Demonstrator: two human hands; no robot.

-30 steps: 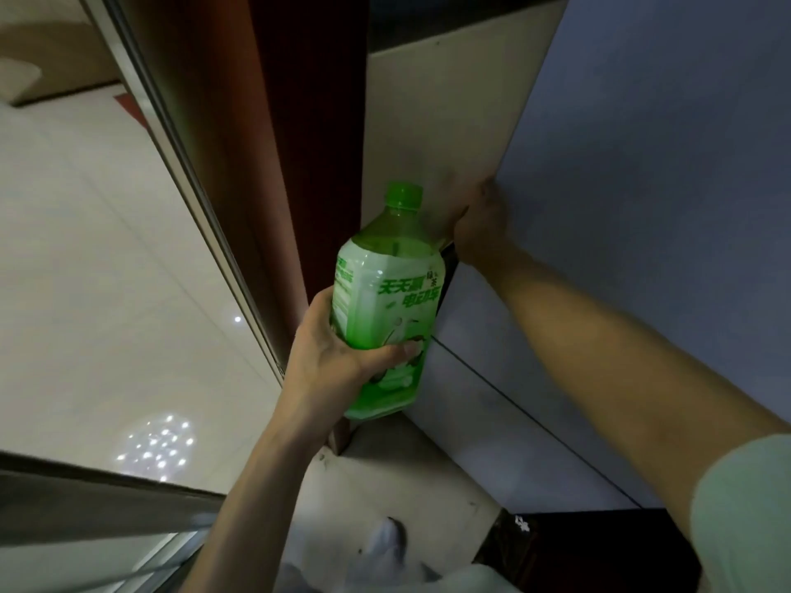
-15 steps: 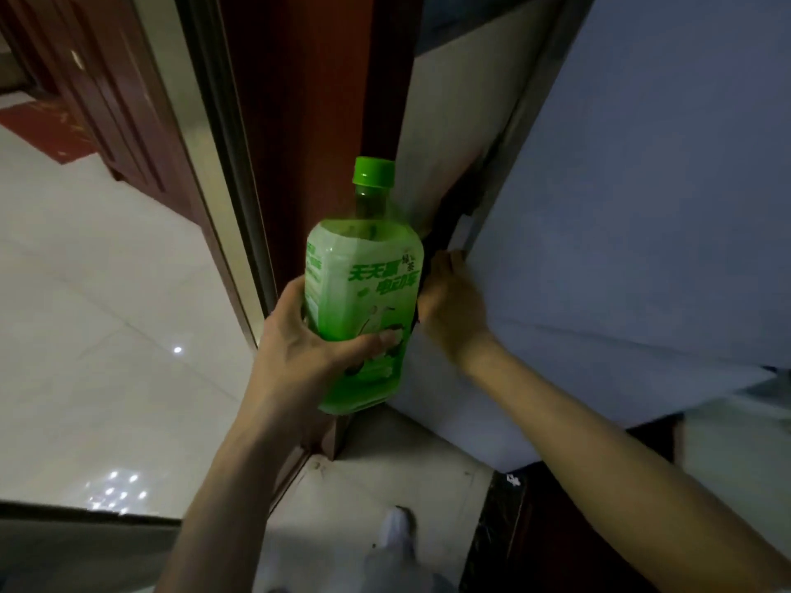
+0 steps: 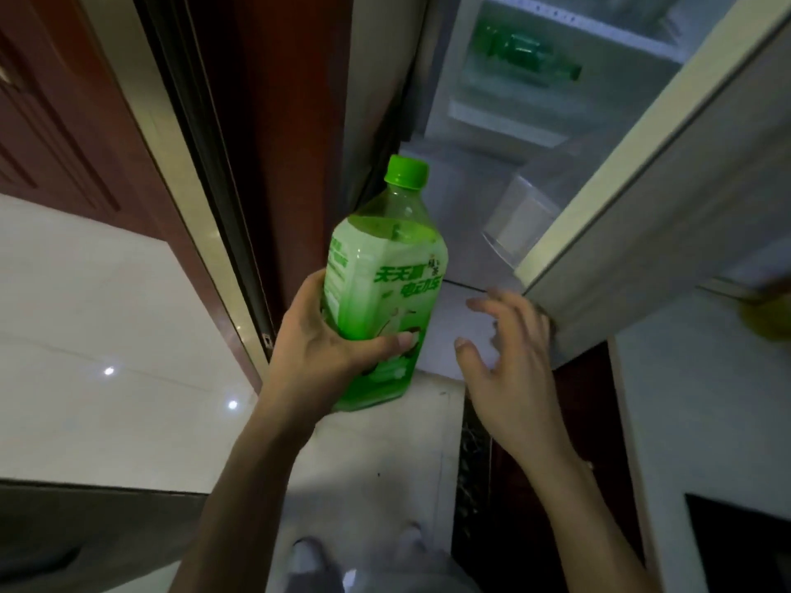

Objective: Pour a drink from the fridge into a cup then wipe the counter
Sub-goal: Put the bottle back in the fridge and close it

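My left hand (image 3: 325, 344) grips a green drink bottle (image 3: 381, 288) with a green cap, held upright in front of the fridge. The fridge door (image 3: 650, 199) stands swung open to the right. My right hand (image 3: 509, 365) is spread with loose fingers beside the door's lower corner and holds nothing; I cannot tell if its fingertips touch the door. Inside the fridge a second green bottle (image 3: 530, 57) lies on an upper shelf (image 3: 608, 32).
A dark red wooden frame (image 3: 282, 122) and a metal sliding-door track (image 3: 201, 164) stand left of the fridge. Pale glossy floor tiles (image 3: 107, 318) spread to the left. My feet (image 3: 355, 558) show at the bottom. A white cabinet (image 3: 702, 421) stands at right.
The fridge door has swung open, baring the shelves and a second bottle. My right hand has come off the door's edge and opened. The bottle stays in my left hand.
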